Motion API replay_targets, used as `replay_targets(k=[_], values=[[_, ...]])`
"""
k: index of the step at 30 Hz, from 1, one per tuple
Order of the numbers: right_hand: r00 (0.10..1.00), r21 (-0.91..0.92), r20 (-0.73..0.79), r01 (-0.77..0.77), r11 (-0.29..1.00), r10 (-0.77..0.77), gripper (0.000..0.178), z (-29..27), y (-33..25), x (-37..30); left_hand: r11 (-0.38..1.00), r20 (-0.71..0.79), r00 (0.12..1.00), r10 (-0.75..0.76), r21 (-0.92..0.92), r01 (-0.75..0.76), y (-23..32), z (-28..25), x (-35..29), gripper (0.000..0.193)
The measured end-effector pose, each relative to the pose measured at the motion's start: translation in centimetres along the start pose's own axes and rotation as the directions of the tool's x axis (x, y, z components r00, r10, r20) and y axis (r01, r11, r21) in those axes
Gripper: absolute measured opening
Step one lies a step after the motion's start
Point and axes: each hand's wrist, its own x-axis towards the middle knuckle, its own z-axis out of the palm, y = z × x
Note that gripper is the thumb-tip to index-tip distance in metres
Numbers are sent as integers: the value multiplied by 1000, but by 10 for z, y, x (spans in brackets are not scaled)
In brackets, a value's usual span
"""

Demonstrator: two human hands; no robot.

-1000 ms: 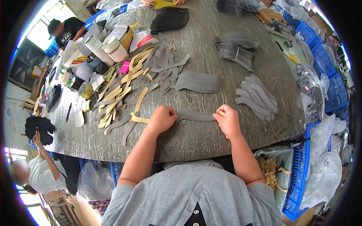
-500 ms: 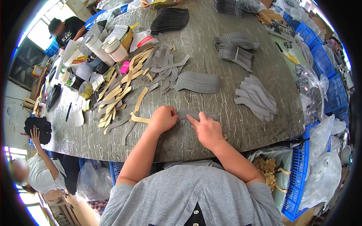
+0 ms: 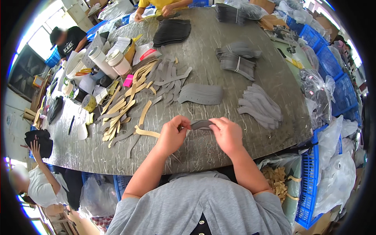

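Note:
Between my two hands a curved grey strip (image 3: 201, 124) is held up at its ends, bowed a little above the table. My left hand (image 3: 173, 135) pinches its left end, and my right hand (image 3: 227, 135) grips the right end with thumb and fingers. Just beyond them lies a neat fanned stack of grey curved pieces (image 3: 200, 94). To the right is a looser pile of grey strips (image 3: 260, 105). Tan strips (image 3: 121, 113) and loose grey strips (image 3: 172, 74) lie jumbled to the left, one tan strip (image 3: 148, 132) close to my left hand.
Farther off are a banded grey bundle (image 3: 239, 62) and a dark stack (image 3: 172, 32). White containers (image 3: 117, 62) and a tape roll (image 3: 89, 102) stand at the left. A blue crate (image 3: 309, 184) is beside me at the right. A person in yellow (image 3: 164, 4) works across the table.
The grey strip has come up off the table, now gripped at both ends. My right hand has gone from pointing on it to pinching its end. The view has shifted slightly.

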Motion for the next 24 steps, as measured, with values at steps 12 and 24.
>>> replay_targets(k=[12, 24], values=[[995, 275, 76, -85, 958, 67, 13, -26, 6, -9, 825, 171, 887, 429, 327, -461, 40, 8, -16, 88], [896, 697, 441, -302, 651, -57, 19, 3, -36, -10, 689, 243, 812, 531, 434, -581, 30, 12, -25, 109]])
